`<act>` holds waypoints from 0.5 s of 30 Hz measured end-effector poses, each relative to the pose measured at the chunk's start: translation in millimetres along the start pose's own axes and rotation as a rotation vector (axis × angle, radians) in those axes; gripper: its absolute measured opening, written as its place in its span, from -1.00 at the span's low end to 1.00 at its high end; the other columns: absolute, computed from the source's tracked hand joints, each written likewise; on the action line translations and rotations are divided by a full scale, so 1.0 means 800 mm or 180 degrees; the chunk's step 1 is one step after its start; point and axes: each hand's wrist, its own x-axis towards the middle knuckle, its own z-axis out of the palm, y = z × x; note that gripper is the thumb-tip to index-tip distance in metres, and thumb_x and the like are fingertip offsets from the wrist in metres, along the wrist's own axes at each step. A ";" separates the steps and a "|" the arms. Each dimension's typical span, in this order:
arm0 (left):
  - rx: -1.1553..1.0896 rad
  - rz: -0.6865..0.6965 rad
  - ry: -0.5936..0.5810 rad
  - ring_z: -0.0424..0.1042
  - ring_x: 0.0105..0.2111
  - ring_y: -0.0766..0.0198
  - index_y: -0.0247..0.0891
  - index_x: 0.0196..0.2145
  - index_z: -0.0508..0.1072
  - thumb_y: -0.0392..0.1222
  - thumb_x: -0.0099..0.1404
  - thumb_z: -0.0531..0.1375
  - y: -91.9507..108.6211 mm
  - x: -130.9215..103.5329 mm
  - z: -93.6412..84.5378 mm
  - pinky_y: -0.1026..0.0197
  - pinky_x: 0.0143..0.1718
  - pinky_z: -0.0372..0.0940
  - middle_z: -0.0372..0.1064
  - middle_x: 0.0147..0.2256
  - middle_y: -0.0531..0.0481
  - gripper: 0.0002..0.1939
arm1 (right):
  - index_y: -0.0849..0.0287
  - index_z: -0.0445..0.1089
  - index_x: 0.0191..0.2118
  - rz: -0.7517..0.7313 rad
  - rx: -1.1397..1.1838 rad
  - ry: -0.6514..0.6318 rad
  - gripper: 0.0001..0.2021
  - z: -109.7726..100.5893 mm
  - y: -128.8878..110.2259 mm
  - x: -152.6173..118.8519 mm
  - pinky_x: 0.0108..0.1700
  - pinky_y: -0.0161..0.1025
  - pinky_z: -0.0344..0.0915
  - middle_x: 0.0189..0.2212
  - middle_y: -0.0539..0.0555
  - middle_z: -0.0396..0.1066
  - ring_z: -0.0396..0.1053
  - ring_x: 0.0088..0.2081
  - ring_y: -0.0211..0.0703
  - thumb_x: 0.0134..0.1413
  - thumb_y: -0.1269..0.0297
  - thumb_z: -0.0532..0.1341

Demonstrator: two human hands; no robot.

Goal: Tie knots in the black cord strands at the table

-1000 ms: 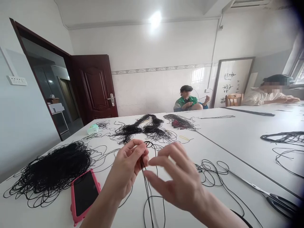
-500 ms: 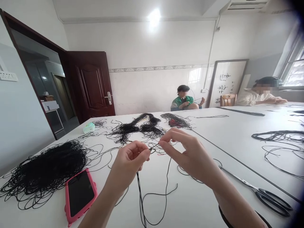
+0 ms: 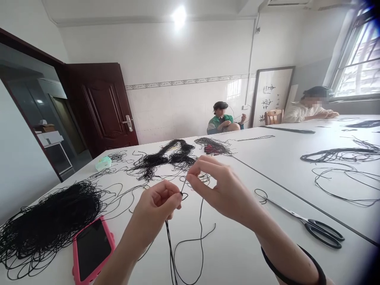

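Black cord (image 3: 202, 233) hangs from my hands in loose strands down to the white table (image 3: 237, 253). My left hand (image 3: 157, 206) pinches the cord between thumb and forefinger, where a small knot or loop shows at the fingertips. Just above and to the right, my right hand (image 3: 216, 186) grips a thin end between thumb and forefinger, and a short piece runs taut between the two hands. A black band circles my right forearm.
Left lie a big black cord heap (image 3: 59, 217) and a pink-cased phone (image 3: 93, 249). Scissors (image 3: 308, 221) rest right. Behind are more cord bundles (image 3: 166, 156), red-handled scissors (image 3: 211, 149) and a green container (image 3: 103, 163). Two people (image 3: 227, 122) sit across the table.
My right hand has risen relative to my left, and the cord between them now slants upward and looks tighter. The view has turned slightly to the right.
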 end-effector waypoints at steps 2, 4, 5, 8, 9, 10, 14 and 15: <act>0.0046 0.0009 -0.0078 0.07 -0.60 0.48 -0.20 -0.52 0.34 -0.16 0.14 0.17 0.001 -0.002 0.002 0.41 -0.56 0.04 0.19 -0.59 0.16 -0.87 | 0.17 0.25 -0.48 -0.0004 0.0019 0.0039 -0.85 0.002 -0.002 -0.001 -0.42 -0.37 0.15 -0.48 -0.05 0.26 0.21 -0.40 -0.33 0.11 0.42 0.10; 0.0090 0.0003 -0.0140 0.07 -0.60 0.48 -0.21 -0.53 0.34 -0.16 0.13 0.17 0.003 -0.003 0.003 0.41 -0.57 0.02 0.19 -0.61 0.15 -0.87 | 0.18 0.24 -0.49 0.0013 0.0045 0.0101 -0.85 0.003 -0.003 -0.001 -0.40 -0.36 0.16 -0.47 -0.05 0.26 0.21 -0.39 -0.33 0.09 0.44 0.10; 0.0110 -0.0004 -0.0161 0.07 -0.60 0.48 -0.21 -0.54 0.34 -0.16 0.12 0.17 0.003 -0.004 0.004 0.41 -0.57 0.01 0.20 -0.61 0.15 -0.87 | 0.18 0.24 -0.48 0.0013 0.0056 0.0135 -0.85 0.004 -0.003 -0.001 -0.39 -0.36 0.17 -0.47 -0.04 0.27 0.21 -0.39 -0.32 0.09 0.44 0.09; 0.0142 -0.0017 -0.0191 0.07 -0.60 0.47 -0.23 -0.56 0.34 -0.17 0.08 0.18 0.006 -0.006 0.007 0.40 -0.58 0.00 0.21 -0.63 0.14 -0.87 | 0.18 0.23 -0.48 -0.0012 0.0078 0.0241 -0.85 0.003 -0.004 -0.001 -0.33 -0.33 0.19 -0.46 -0.04 0.28 0.21 -0.37 -0.31 0.10 0.44 0.09; 0.0137 -0.0025 -0.0178 0.07 -0.61 0.47 -0.23 -0.56 0.34 -0.18 0.06 0.18 0.008 -0.007 0.009 0.40 -0.58 0.00 0.21 -0.63 0.14 -0.88 | 0.18 0.22 -0.48 -0.0023 0.0084 0.0265 -0.85 0.003 -0.003 -0.001 -0.32 -0.33 0.20 -0.46 -0.04 0.28 0.21 -0.37 -0.31 0.10 0.43 0.08; 0.0132 -0.0040 -0.0161 0.07 -0.61 0.47 -0.24 -0.57 0.34 -0.18 0.04 0.18 0.010 -0.008 0.011 0.40 -0.58 -0.01 0.21 -0.63 0.14 -0.88 | 0.18 0.22 -0.48 -0.0032 0.0091 0.0291 -0.85 0.003 -0.003 0.000 -0.32 -0.33 0.20 -0.47 -0.04 0.27 0.21 -0.38 -0.31 0.10 0.43 0.08; 0.0182 -0.0128 -0.0167 0.05 -0.61 0.48 -0.26 -0.58 0.32 -0.20 0.04 0.16 0.017 -0.011 0.018 0.38 -0.57 -0.03 0.20 -0.63 0.14 -0.88 | 0.18 0.19 -0.51 -0.0025 0.0099 0.0447 -0.84 0.001 0.000 0.002 -0.32 -0.32 0.19 -0.48 -0.03 0.26 0.20 -0.38 -0.29 0.09 0.43 0.09; 0.0211 -0.0164 -0.0223 0.05 -0.61 0.48 -0.26 -0.58 0.31 -0.21 0.05 0.15 0.017 -0.011 0.019 0.38 -0.56 -0.03 0.19 -0.63 0.15 -0.88 | 0.18 0.19 -0.51 -0.0029 0.0098 0.0499 -0.83 0.000 0.000 0.002 -0.33 -0.32 0.19 -0.48 -0.03 0.26 0.20 -0.38 -0.29 0.09 0.43 0.09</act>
